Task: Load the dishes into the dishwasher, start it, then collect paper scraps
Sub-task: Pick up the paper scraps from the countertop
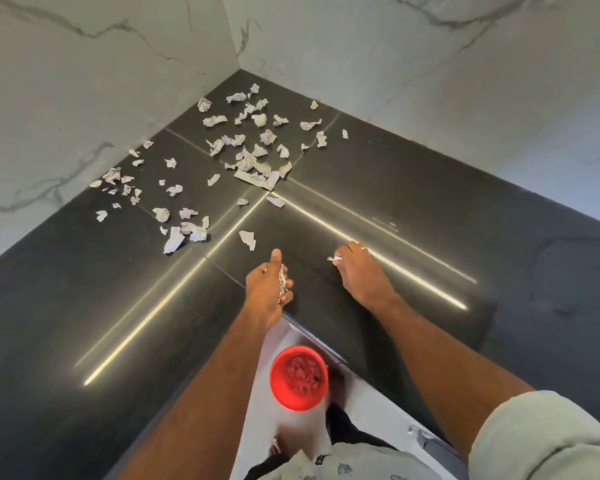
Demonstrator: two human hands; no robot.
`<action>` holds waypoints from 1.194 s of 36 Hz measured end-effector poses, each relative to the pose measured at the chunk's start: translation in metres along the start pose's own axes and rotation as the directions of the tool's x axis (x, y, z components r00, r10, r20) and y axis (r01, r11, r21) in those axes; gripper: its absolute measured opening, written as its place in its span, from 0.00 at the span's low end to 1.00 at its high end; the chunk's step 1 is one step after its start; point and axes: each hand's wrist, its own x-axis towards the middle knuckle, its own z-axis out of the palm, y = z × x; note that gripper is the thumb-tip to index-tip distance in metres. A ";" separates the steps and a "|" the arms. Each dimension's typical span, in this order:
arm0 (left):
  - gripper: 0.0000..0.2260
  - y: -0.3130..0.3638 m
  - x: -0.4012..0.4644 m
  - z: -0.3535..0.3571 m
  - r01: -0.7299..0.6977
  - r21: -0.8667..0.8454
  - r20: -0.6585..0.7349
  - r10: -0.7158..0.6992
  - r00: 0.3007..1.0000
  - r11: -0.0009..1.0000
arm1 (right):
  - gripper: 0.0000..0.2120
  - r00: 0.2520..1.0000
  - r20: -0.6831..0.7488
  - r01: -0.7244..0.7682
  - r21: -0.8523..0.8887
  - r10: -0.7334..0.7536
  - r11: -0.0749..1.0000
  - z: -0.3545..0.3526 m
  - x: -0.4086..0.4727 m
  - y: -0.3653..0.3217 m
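Observation:
Several crumpled paper scraps (253,157) lie scattered over the black corner countertop (378,174), mostly toward the back corner and the left wall. My left hand (265,289) holds a bunch of crumpled scraps (283,280) near the counter's inner corner, thumb pointing forward. My right hand (357,268) pinches a small scrap (335,258) in its fingertips just above the counter. One loose scrap (247,239) lies a little ahead of my left hand. A red bucket (298,377) with scraps inside stands on the floor below, between my arms.
White marble walls (84,98) close the counter at the back and left. The counter's front edge (312,336) forms an inner corner right above the bucket. A bare stretch of counter (499,271) lies to the right of my right hand.

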 end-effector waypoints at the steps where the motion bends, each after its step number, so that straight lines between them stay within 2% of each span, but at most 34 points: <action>1: 0.16 -0.002 -0.002 -0.006 0.001 0.002 0.002 -0.001 1.000 1.000 | 0.03 1.000 -0.014 0.009 0.030 -0.009 1.000 0.005 -0.008 -0.008; 9: 0.15 -0.025 -0.029 -0.052 -0.011 0.057 0.003 0.011 1.000 0.998 | 0.03 0.997 -0.064 0.044 0.175 -0.034 0.984 0.036 -0.074 -0.081; 12: 0.15 -0.047 -0.046 -0.071 -0.008 0.052 -0.005 0.008 1.000 0.999 | 0.11 0.995 -0.098 0.022 0.225 0.000 0.974 0.051 -0.102 -0.104; 14: 0.15 -0.067 -0.058 -0.087 0.017 0.058 -0.006 -0.017 1.000 0.998 | 0.12 0.991 -0.101 -0.054 0.291 0.087 0.955 0.060 -0.122 -0.115; 16: 0.14 -0.090 -0.068 -0.104 0.048 0.050 -0.002 -0.047 0.999 0.998 | 0.09 0.981 -0.079 -0.139 0.356 0.178 0.924 0.071 -0.142 -0.121; 20: 0.16 -0.134 -0.084 -0.135 0.111 0.032 0.002 -0.111 0.994 0.993 | 0.08 0.965 0.029 -0.245 0.442 0.260 0.863 0.092 -0.184 -0.131; 25: 0.33 -0.171 -0.099 -0.162 0.196 0.059 -0.030 -0.194 0.980 0.979 | 0.08 0.913 0.180 -0.407 0.429 0.365 0.807 0.120 -0.223 -0.138; 27: 0.34 -0.180 -0.098 -0.171 0.201 0.061 -0.044 -0.198 0.979 0.978 | 0.07 0.876 0.228 -0.482 0.434 0.424 0.761 0.130 -0.233 -0.141; 32: 0.19 -0.207 -0.081 -0.191 0.222 0.033 -0.088 -0.218 0.972 0.975 | 0.05 0.797 0.295 -0.603 0.447 0.528 0.661 0.152 -0.245 -0.145; 34: 0.17 -0.218 -0.074 -0.195 0.231 0.015 -0.096 -0.228 0.969 0.973 | 0.06 0.759 0.305 -0.646 0.460 0.575 0.609 0.163 -0.243 -0.145; 37: 0.14 -0.232 -0.060 -0.198 0.249 -0.012 -0.118 -0.249 0.961 0.968 | 0.09 0.681 0.386 -0.715 0.536 0.622 0.449 0.189 -0.241 -0.144; 40: 0.15 -0.248 -0.039 -0.197 0.258 -0.017 -0.142 -0.258 0.956 0.966 | 0.11 0.650 0.406 -0.725 0.586 0.643 0.363 0.212 -0.236 -0.137; 43: 0.16 -0.264 -0.014 -0.194 0.272 -0.008 -0.146 -0.270 0.952 0.962 | 0.12 0.585 0.466 -0.744 0.633 0.664 0.212 0.234 -0.230 -0.124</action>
